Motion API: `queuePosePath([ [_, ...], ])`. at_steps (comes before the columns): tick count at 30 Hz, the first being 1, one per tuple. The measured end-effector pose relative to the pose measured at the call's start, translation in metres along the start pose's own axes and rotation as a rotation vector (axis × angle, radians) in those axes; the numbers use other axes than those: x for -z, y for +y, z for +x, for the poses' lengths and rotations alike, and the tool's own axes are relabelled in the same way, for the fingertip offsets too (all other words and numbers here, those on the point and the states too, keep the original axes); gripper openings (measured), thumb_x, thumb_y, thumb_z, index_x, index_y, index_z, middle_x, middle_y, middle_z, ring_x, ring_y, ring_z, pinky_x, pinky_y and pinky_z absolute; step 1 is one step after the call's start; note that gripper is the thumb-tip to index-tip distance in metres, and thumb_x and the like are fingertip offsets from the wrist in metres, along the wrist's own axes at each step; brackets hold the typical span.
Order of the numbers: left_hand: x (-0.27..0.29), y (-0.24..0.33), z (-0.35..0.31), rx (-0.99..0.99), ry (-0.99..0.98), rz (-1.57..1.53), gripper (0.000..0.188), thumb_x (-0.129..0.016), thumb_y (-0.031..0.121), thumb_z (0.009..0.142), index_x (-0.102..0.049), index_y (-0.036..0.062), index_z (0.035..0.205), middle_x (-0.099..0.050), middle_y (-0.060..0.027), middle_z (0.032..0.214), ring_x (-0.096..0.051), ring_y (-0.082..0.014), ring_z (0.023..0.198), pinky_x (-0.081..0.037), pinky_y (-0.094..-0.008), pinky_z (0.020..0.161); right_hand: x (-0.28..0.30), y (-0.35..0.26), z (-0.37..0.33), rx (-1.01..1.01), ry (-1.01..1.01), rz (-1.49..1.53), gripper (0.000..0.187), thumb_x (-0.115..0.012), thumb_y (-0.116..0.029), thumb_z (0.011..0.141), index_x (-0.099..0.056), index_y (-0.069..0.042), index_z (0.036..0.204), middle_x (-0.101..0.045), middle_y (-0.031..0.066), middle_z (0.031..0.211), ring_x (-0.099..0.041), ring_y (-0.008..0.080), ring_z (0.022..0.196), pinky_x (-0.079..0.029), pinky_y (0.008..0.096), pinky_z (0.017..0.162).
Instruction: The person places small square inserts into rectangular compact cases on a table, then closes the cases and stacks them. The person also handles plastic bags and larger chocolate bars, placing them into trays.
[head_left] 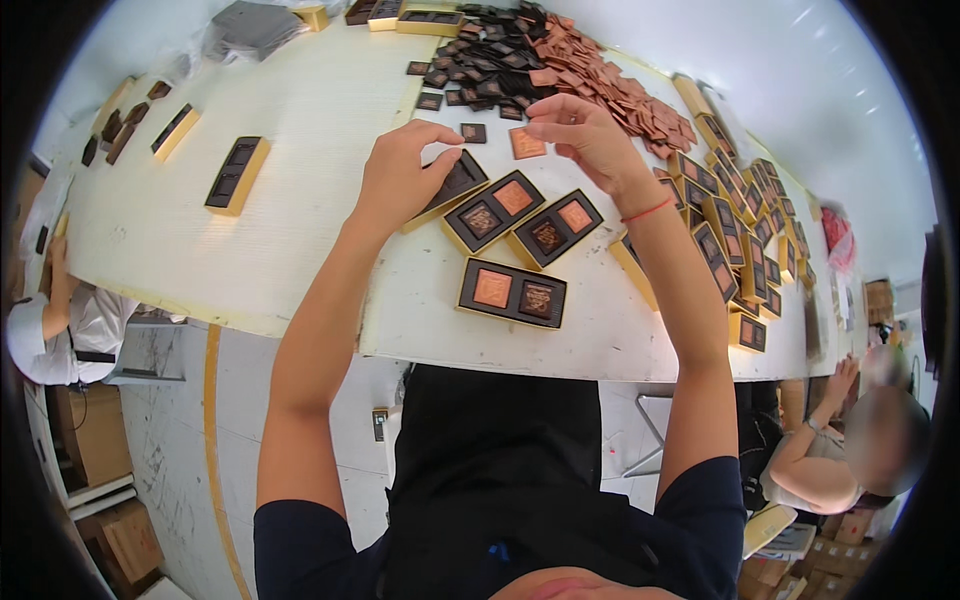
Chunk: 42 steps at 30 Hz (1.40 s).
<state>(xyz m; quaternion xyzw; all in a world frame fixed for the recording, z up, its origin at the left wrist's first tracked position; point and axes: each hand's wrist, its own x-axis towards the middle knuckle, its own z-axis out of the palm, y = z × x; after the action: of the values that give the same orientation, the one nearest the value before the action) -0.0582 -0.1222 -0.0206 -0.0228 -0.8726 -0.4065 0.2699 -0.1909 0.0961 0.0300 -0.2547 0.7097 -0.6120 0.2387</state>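
My left hand (pixel 400 172) is closed on a gold-sided box (pixel 462 182) with a dark insert, its thumb and index finger at the far edge; the hand hides part of the box. In my right hand (pixel 585 140), the fingertips are at the edge of a flat copper-coloured square piece (pixel 528 143) and appear to pinch it. Beside that lies a dark square piece (pixel 473 133). Close to my wrists are three boxes, each with one copper and one dark square: a left one (pixel 492 211), a right one (pixel 555 228) and a nearer one (pixel 512 293).
At the back, a heap of dark squares (pixel 490 60) adjoins a heap of copper squares (pixel 610 85). Several filled boxes (pixel 740 225) are piled at right. An unfilled box (pixel 238 175) stands on the left table. People sit at far left (pixel 75 325) and right (pixel 815 465).
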Motion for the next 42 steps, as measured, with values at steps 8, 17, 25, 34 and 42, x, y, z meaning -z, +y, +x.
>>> queuePosePath([
  [8,0.005,-0.019,-0.001,0.201,-0.177,0.176,0.03,-0.07,0.016,0.085,-0.068,0.0081,0.114,-0.069,-0.0105,0.113,-0.064,-0.0278,0.109,-0.05,-0.0369,0.094,-0.043,0.024,0.032,-0.059,-0.155,-0.157,0.022,-0.074,-0.01,0.086,-0.067,-0.001,0.105,-0.071,0.0052,0.094,-0.065,0.0098,0.08,-0.054,0.0254,0.072],
  [17,-0.014,-0.047,0.007,0.326,-0.157,-0.221,0.02,-0.059,0.016,0.096,-0.07,0.0021,0.106,-0.072,-0.0069,0.095,-0.066,-0.0152,0.088,-0.051,-0.0281,0.083,-0.07,0.023,0.016,0.283,-0.155,-0.627,0.011,-0.073,-0.009,0.078,-0.071,-0.004,0.088,-0.07,0.011,0.089,-0.069,0.0204,0.075,-0.055,0.0326,0.069],
  [25,-0.01,-0.052,0.008,0.344,0.027,-0.238,0.022,-0.063,0.024,0.093,-0.074,0.0059,0.101,-0.074,-0.007,0.09,-0.067,-0.0166,0.081,-0.052,-0.0306,0.076,-0.055,0.017,0.035,0.35,-0.099,-0.69,0.013,-0.072,-0.014,0.08,-0.078,-0.008,0.089,-0.073,0.0117,0.088,-0.067,0.0247,0.078,-0.053,0.0345,0.073],
  [34,0.007,-0.032,0.013,0.408,-0.024,-0.226,0.026,-0.071,0.026,0.089,-0.073,0.0039,0.103,-0.072,-0.004,0.097,-0.063,-0.0117,0.088,-0.05,-0.0276,0.08,-0.025,0.06,0.087,0.482,-0.093,-1.04,0.027,-0.071,-0.025,0.082,-0.076,-0.008,0.102,-0.068,0.0198,0.098,-0.064,0.0337,0.097,-0.049,0.0395,0.09],
  [42,-0.005,-0.024,0.006,0.355,-0.268,0.049,0.035,-0.079,0.034,0.079,-0.074,0.0068,0.101,-0.073,-0.0089,0.089,-0.068,-0.0176,0.081,-0.053,-0.0298,0.075,-0.031,0.015,0.053,0.01,-0.073,-0.008,0.022,-0.05,-0.01,0.101,-0.06,0.007,0.11,-0.065,0.0087,0.096,-0.073,0.0192,0.086,-0.06,0.0243,0.07],
])
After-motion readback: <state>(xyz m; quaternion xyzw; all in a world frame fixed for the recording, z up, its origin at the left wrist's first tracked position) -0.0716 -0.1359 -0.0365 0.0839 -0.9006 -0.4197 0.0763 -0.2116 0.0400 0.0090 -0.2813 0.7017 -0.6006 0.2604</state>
